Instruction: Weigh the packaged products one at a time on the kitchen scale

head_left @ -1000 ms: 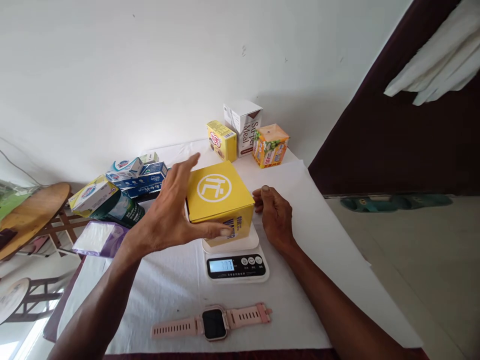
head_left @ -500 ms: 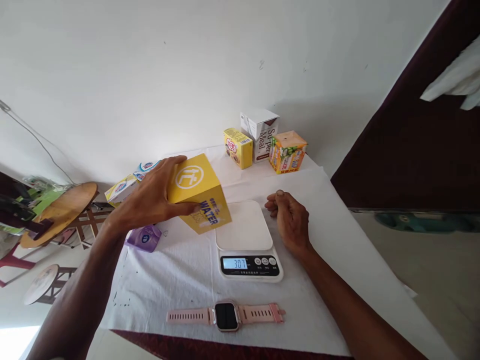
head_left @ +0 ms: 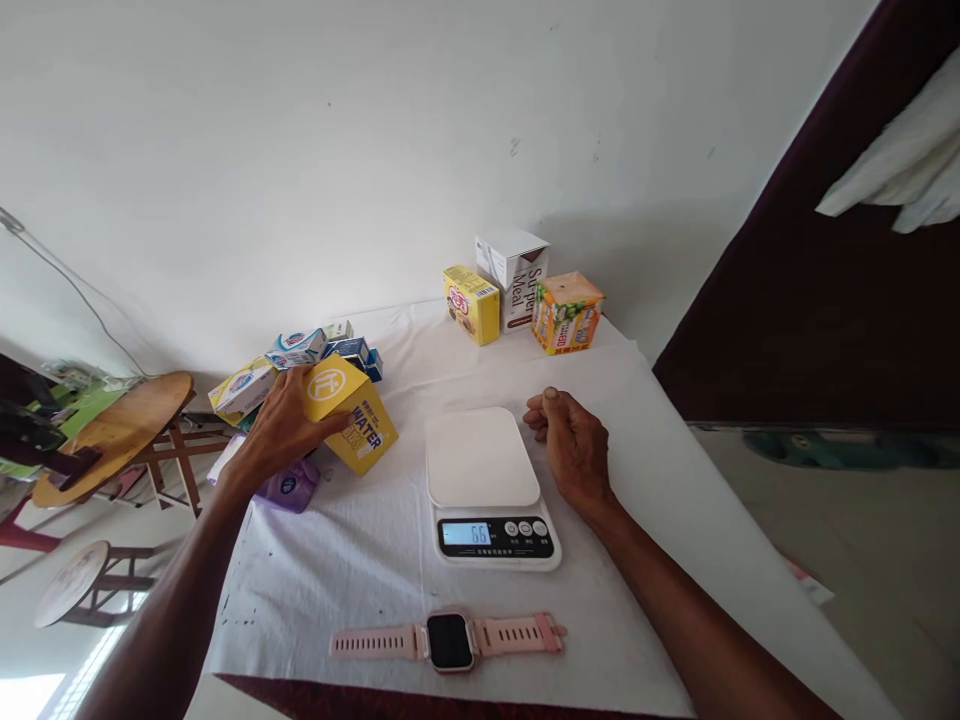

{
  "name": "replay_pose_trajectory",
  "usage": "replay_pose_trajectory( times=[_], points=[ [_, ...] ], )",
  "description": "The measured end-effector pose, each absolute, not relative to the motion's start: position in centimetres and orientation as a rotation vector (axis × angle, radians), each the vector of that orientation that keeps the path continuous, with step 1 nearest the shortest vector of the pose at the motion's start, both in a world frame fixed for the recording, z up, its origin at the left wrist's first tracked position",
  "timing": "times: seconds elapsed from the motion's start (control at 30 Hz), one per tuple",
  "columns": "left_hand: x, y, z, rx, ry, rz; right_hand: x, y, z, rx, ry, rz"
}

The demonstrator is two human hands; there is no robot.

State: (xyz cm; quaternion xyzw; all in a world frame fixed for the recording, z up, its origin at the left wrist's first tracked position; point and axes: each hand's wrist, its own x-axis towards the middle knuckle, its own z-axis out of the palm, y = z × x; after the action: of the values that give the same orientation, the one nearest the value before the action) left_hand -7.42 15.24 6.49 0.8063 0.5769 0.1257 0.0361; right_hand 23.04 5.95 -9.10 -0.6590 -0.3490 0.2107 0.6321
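My left hand [head_left: 289, 425] grips a yellow box [head_left: 360, 420] marked WATER, tilted at the left side of the table, beside a purple pack [head_left: 289, 487] and several small boxes. The white kitchen scale [head_left: 484, 460] has nothing on its plate, and its lit display appears to read 66. To the right of the scale, my right hand [head_left: 574, 445] rests with its fingers curled; whatever they may hold is hidden. A pink-strapped watch [head_left: 450, 641] lies in front of the scale.
At the back of the white-clothed table [head_left: 360, 590] stand a small yellow box [head_left: 472, 305], a white box [head_left: 512, 270] and an orange box [head_left: 568, 313]. A blue-white box [head_left: 297, 347] sits back left. Beyond are a round wooden table [head_left: 120, 440] and stool [head_left: 73, 583].
My left hand has moved the yellow box left, away from the scale, toward the small boxes. The display reading has dropped from 307. The view has shifted slightly.
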Motion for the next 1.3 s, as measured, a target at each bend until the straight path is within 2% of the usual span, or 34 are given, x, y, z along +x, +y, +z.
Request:
replay_pose_trajectory(
  times=[0.2,0.3,0.47,0.57,0.83,1.3],
  points=[
    [-7.4,14.9,6.6,2.648,1.823,0.314,23.1,6.0,-9.4,-1.512,-0.798,0.479],
    [-5.6,13.8,7.1,2.843,1.768,0.494,23.2,6.1,-9.5,-1.503,-0.799,0.482],
    [1.2,13.1,7.4,2.946,1.392,0.675,23.2,6.2,-9.4,-1.488,-0.791,0.483],
    [6.9,15.6,6.4,2.822,1.296,0.668,23.2,6.0,-9.2,-1.481,-0.787,0.496],
    [18.1,27.3,3.1,2.229,1.412,0.527,23.3,5.9,-8.6,-1.477,-0.774,0.518],
    [19.6,31.0,1.5,2.26,1.362,0.471,23.4,6.0,-8.8,-1.502,-0.804,0.537]
  ],
)
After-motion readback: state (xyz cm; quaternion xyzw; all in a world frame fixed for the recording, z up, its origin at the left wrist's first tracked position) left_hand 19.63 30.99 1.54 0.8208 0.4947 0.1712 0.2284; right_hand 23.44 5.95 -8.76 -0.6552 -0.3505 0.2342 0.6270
